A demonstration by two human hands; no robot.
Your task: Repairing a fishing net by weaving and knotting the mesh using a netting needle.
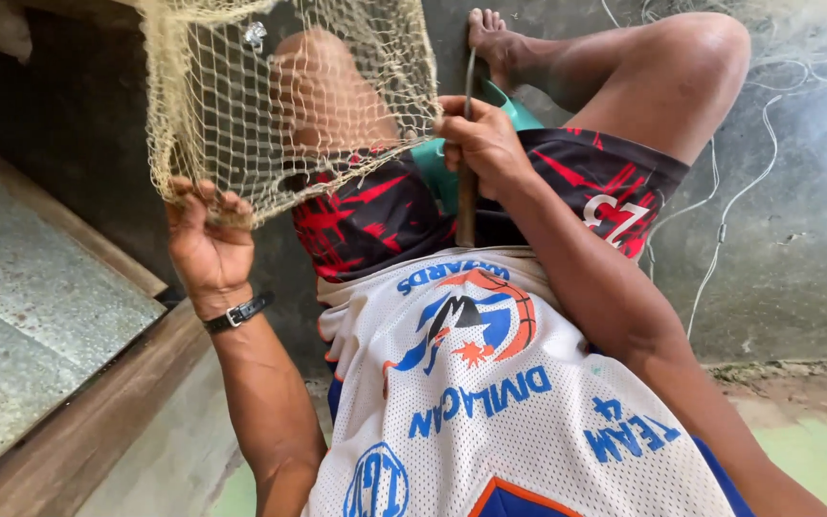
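While the left hand (pixel 205 244) bunches the lower edge of the tan fishing net (pixel 289 105), fingers curled shut round the gathered mesh, palm facing the camera, the step in hand looks like net mending or weaving, mesh held taut for working. Black wristwatch (pixel 237 313) just below that hand. Net hangs up and away from the left hand, spreads across toward the right hand, draped over the bare knee (pixel 323 81); small silvery bit (pixel 255 34) caught in the mesh high up, too small to identify. Between the hands: red-and-black shorts (pixel 375 211), white mesh jersey (pixel 490 402) nearer the camera. Right hand (pixel 479 144) closed in a fist round a thin dark stick-like tool (pixel 467 201), held upright, touching the net's right edge; a teal object (pixel 514 113) sits just behind that hand, partly hidden. Judgement: next move calls for keeping the left grip tight so the mesh stays stretched, and guiding the tool tip through a mesh opening without snagging. Right of the right hand: white cord (pixel 720 230) lying loose on grey concrete.
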